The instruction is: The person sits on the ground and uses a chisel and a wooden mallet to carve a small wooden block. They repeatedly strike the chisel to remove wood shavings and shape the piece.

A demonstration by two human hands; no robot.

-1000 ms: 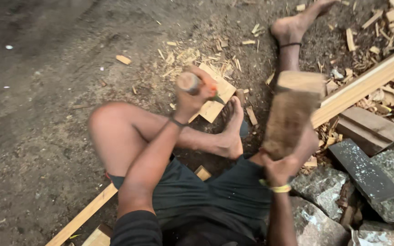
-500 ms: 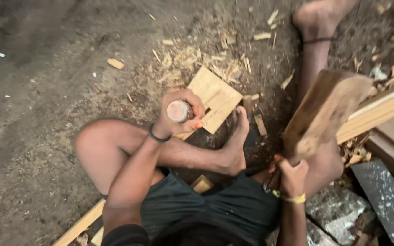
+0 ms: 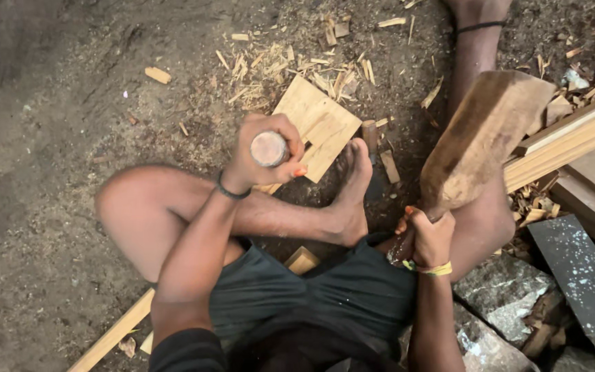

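I sit on the ground with my left leg folded and my right leg stretched out. My left hand grips an upright chisel by its round wooden handle, whose flat end faces the camera. Its tip is hidden under my hand, over a pale square wooden board on the dirt. My right hand is shut on the handle of a big brown wooden mallet, raised and tilted up to the right above my right thigh.
Wood chips and shavings litter the dirt beyond the board. A long pale timber strip runs diagonally at right and reappears at lower left. Grey stones and a dark slab lie at lower right.
The mallet has swung from nearly upright to tilted right and higher. My left hand with the chisel stays over the board; the view has shifted slightly.
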